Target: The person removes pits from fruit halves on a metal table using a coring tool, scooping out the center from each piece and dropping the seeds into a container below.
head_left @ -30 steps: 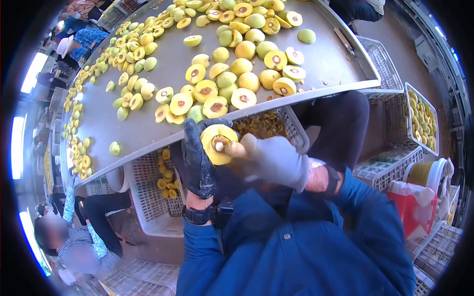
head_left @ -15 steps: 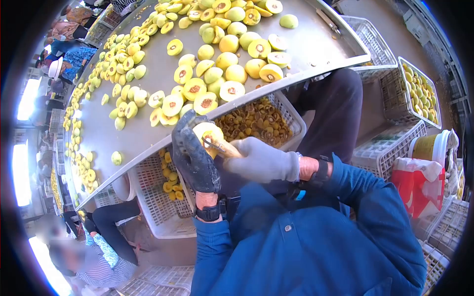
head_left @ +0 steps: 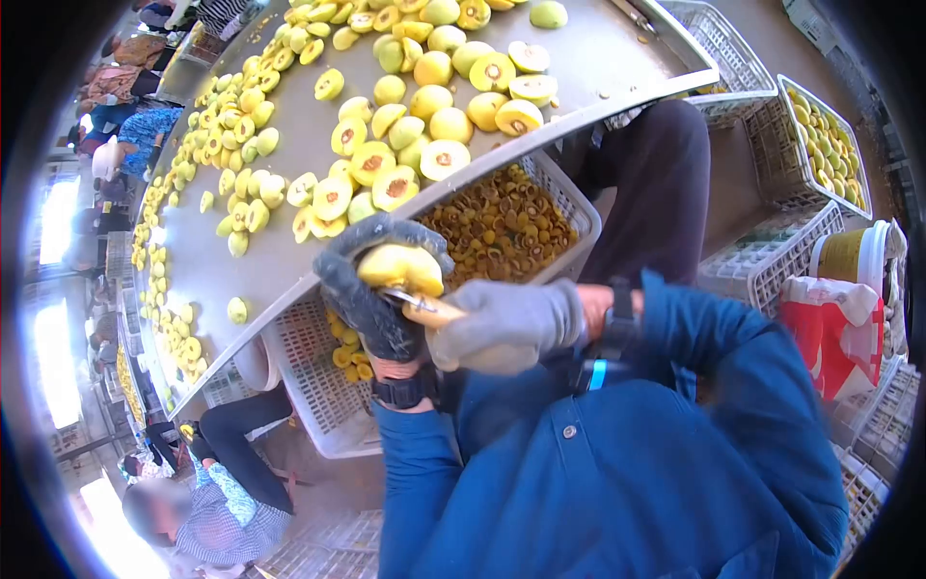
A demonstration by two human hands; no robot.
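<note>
My left hand (head_left: 371,289), in a dark, stained glove, is wrapped round a yellow fruit half (head_left: 403,267) just off the table's near edge. In a grey glove, my right hand (head_left: 506,326) grips a tool by its light wooden handle (head_left: 432,310). The tool's metal end touches the lower side of the fruit half; its tip is hidden. Beyond my hands, many cut fruit halves (head_left: 372,162) lie on the metal table (head_left: 318,116), several with brown centres facing up.
Below the table edge sit a crate of small brown-yellow pieces (head_left: 588,227) and a white crate (head_left: 333,425) with yellow halves. To the right are a crate of fruit (head_left: 825,154), a bucket (head_left: 854,256) and a red-and-white bag (head_left: 831,333). A co-worker (head_left: 217,516) sits at the lower left.
The fruit half has turned from its cut face toward the camera to its rounded side. My right hand has tilted the tool under it. The view has shifted slightly.
</note>
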